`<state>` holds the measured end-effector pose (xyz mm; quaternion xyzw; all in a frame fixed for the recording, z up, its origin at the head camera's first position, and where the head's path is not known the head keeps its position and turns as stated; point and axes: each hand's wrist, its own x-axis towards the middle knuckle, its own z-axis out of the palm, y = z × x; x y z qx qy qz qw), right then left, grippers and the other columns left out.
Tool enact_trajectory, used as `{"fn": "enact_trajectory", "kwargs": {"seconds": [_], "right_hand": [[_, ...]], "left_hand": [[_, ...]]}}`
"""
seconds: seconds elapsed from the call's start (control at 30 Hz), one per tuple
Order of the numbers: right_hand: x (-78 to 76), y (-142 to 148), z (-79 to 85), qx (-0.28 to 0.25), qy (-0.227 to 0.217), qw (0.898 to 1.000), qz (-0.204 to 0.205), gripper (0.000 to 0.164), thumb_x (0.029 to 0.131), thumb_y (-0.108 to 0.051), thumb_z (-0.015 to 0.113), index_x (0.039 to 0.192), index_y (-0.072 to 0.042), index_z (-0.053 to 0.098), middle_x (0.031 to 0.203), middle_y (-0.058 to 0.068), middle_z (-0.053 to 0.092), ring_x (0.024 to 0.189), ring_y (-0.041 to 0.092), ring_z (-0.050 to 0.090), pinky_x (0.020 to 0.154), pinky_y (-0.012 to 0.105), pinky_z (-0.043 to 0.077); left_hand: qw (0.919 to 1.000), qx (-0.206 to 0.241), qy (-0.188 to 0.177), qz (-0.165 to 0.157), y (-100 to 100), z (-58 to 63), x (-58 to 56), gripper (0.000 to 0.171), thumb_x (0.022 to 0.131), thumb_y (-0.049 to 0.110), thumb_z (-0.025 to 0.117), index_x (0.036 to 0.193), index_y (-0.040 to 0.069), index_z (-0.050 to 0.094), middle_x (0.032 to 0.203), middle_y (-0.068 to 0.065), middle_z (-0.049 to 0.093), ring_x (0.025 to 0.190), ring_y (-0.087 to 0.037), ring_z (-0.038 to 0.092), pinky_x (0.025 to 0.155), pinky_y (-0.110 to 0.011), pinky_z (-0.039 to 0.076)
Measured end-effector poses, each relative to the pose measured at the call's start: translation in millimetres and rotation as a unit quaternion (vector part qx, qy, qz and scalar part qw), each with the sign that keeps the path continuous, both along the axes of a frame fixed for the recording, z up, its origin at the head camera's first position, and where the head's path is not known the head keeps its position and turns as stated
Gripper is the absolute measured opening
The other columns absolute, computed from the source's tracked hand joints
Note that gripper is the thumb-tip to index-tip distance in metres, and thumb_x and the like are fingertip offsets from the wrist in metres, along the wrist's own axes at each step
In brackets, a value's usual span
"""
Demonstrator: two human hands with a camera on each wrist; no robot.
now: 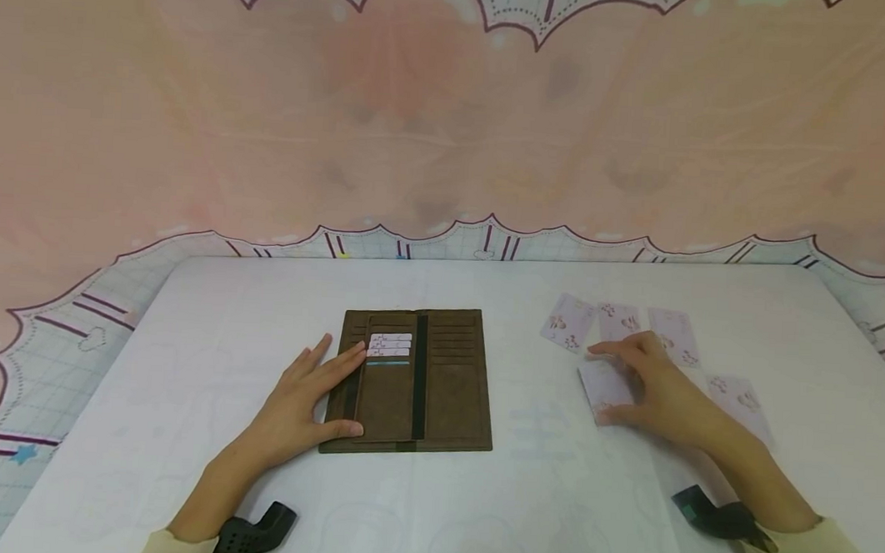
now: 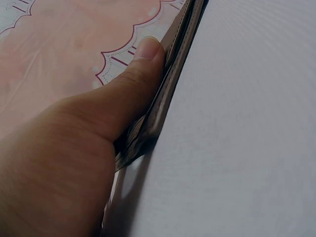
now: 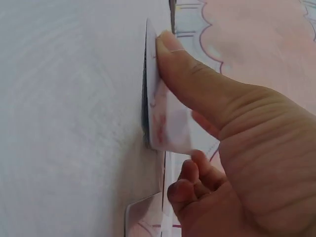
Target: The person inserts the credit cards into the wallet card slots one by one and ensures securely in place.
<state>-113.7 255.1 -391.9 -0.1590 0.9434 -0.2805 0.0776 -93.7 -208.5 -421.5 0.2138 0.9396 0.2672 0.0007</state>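
Left hand [image 1: 295, 398] spread wide on open wallet [image 1: 447, 402], lower centre; right hand [image 1: 657, 396] pinching card [image 1: 600, 387], lower right, near loose cards [image 1: 569, 321].

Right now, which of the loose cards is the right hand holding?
The card just in front of the row of three cards: it alone is pinched by the right hand; the other visible loose cards lie on the table.
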Motion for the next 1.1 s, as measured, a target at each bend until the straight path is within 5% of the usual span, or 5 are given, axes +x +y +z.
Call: {"fn": "enact_trajectory", "kwargs": {"seconds": [0.27, 0.6, 0.77, 0.93, 1.1], "right_hand": [[1.2, -2, 3.8, -0.001, 0.004, 0.999, -0.035, 0.071, 0.069, -0.035, 0.086, 0.131, -0.021, 0.054, 0.108, 0.011, 0.037, 0.09, 0.027, 0.044, 0.065, 0.03, 0.042], [-3.5, 2, -0.2, -0.077, -0.007, 0.995, -0.058, 0.054, 0.08, -0.03, 0.079, 0.127, -0.015, 0.056, 0.128, 0.018, 0.045, 0.101, 0.038, 0.059, 0.08, 0.046, 0.054], [-5.8, 4, 0.9, -0.108, -0.036, 0.989, -0.092, 0.058, 0.086, -0.037, 0.071, 0.135, -0.015, 0.051, 0.131, 0.019, 0.047, 0.105, 0.037, 0.06, 0.078, 0.036, 0.056], [-5.9, 6, 5.4, -0.113, -0.037, 0.987, -0.112, 0.056, 0.088, -0.043, 0.066, 0.134, -0.013, 0.054, 0.134, 0.018, 0.049, 0.114, 0.039, 0.056, 0.087, 0.043, 0.052], [-10.1, -2, 10.7, -0.132, 0.004, 0.984, -0.12, 0.05, 0.09, -0.042, 0.065, 0.131, -0.016, 0.057, 0.137, 0.009, 0.051, 0.104, 0.031, 0.062, 0.082, 0.027, 0.054]], "left_hand": [[1.0, 0.002, -0.001, 0.001, -1, 0.0, 0.3, 0.095, 0.069, 0.05, 0.08, 0.149, 0.022, 0.036, 0.15, -0.001, 0.037, 0.144, -0.035, 0.01, 0.112, -0.06, 0.007], [1.0, 0.005, 0.006, -0.002, 0, 0.3, 0.5, 0.095, 0.069, 0.049, 0.08, 0.149, 0.02, 0.037, 0.15, -0.003, 0.038, 0.143, -0.036, 0.011, 0.111, -0.061, 0.007], [1.0, 0.005, 0.004, -0.004, -1, 1.4, -0.1, 0.095, 0.069, 0.049, 0.08, 0.149, 0.019, 0.037, 0.15, -0.002, 0.037, 0.144, -0.035, 0.011, 0.112, -0.06, 0.007], [0.9999, 0.004, 0.001, -0.01, -1, -0.1, -1.5, 0.095, 0.07, 0.051, 0.079, 0.149, 0.021, 0.036, 0.15, -0.001, 0.037, 0.144, -0.034, 0.01, 0.113, -0.058, 0.006], [0.9999, 0.007, 0.003, -0.01, -1, -0.7, -0.8, 0.094, 0.071, 0.052, 0.078, 0.149, 0.02, 0.036, 0.15, -0.001, 0.037, 0.144, -0.035, 0.009, 0.113, -0.058, 0.006]]}}
